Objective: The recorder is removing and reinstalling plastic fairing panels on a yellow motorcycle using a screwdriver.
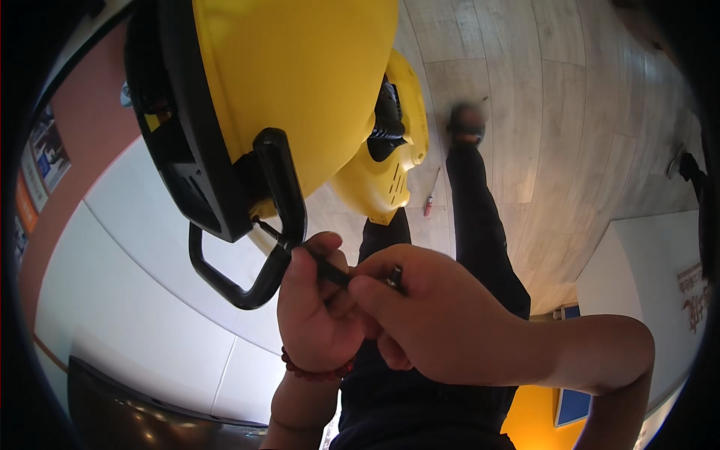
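Observation:
A big yellow machine housing (292, 82) with a black rim fills the upper left. From its lower end sticks out a black loop handle (289, 187). Just beside that handle, the fingers of my left hand (319, 315) are closed around a slim black rod-shaped tool (330, 271). One end of the tool points to a small dark bolt (266, 227) by the handle; whether they touch I cannot tell. My right hand (424, 311) is closed on the tool's other end, where a short metal piece (395, 276) shows between the fingers. Its exact kind is partly hidden.
Behind the housing is a second yellow part (386, 176) with vents. A screwdriver (428, 206) with a red handle lies on the wood-plank floor (510, 75). My dark-trousered leg (480, 210) stretches forward. White panels (150, 277) stand at left, a white box-like stand (637, 262) at right.

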Motion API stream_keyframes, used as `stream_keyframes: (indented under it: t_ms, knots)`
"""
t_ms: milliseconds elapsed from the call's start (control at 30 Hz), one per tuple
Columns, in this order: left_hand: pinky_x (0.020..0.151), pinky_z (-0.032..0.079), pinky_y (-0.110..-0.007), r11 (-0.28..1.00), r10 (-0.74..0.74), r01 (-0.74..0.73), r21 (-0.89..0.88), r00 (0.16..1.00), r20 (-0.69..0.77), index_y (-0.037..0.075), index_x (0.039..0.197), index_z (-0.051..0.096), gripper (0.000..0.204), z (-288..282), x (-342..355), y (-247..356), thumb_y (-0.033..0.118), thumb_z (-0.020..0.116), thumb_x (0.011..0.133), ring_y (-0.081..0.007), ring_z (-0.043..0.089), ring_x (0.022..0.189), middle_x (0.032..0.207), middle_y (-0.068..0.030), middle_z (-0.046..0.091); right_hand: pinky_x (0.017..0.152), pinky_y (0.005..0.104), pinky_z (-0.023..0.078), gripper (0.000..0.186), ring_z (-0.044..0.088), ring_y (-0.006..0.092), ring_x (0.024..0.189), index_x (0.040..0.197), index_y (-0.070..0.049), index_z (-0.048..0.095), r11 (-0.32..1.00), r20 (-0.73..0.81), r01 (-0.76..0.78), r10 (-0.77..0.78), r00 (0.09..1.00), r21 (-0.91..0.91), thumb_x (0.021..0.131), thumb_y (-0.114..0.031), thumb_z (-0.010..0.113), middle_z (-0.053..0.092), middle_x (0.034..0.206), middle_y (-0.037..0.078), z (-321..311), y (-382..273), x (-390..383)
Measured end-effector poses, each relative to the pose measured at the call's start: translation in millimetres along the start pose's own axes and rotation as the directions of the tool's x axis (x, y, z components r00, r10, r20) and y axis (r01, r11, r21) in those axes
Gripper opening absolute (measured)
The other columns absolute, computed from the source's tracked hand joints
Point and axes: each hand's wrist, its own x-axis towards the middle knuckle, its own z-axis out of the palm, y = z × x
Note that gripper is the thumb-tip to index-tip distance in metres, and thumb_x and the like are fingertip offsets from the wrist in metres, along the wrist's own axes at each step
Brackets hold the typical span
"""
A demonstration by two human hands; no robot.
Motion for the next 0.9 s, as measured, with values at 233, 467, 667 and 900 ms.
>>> stream_keyframes:
  t_ms: [233,467,667,900]
  knots:
    - [0.047,0.029,-0.020,0.998,-0.004,0.000,-0.057,0.998,-0.066,0.004,0.096,0.054,0.034,5,-4,-2,0.033,0.036,0.097,-0.0043,0.028,0.048,0.058,0.0053,0.039,0.050,0.0283,0.042,0.024,0.054,0.0181,0.059,0.096,0.001,0.050,-0.227,0.300,0.199,-0.789,0.536,-0.953,0.087,-0.021,0.051,0.050,0.067,0.006,4,26,8]
    - [0.055,0.041,-0.022,0.999,0.045,-0.043,0.025,0.994,-0.102,0.001,0.095,0.053,0.036,4,-3,1,0.032,0.035,0.097,-0.0093,0.047,0.054,0.066,-0.0023,0.054,0.053,0.0299,0.041,0.029,0.052,0.0202,0.059,0.085,0.003,0.048,0.719,0.108,0.404,-0.420,0.901,-0.566,0.090,-0.025,0.046,0.051,0.066,0.007,7,17,15]
    - [0.060,0.046,-0.024,1.000,0.015,-0.014,-0.027,1.000,0.017,0.001,0.096,0.052,0.035,-11,-8,4,0.031,0.035,0.097,-0.0121,0.056,0.062,0.073,-0.0049,0.058,0.055,0.0333,0.044,0.030,0.057,0.0247,0.058,0.083,0.003,0.048,0.935,0.114,0.287,-0.268,0.957,-0.210,0.090,-0.027,0.048,0.054,0.067,0.011,13,23,15]
    - [0.059,0.047,-0.025,0.998,0.014,-0.010,-0.054,0.998,0.065,0.000,0.098,0.051,0.035,-9,-4,4,0.032,0.035,0.097,-0.0123,0.057,0.063,0.074,-0.0073,0.060,0.051,0.0288,0.042,0.027,0.056,0.0219,0.054,0.081,0.000,0.051,0.661,0.094,0.382,-0.427,0.899,-0.646,0.091,-0.025,0.047,0.054,0.060,0.013,13,18,15]
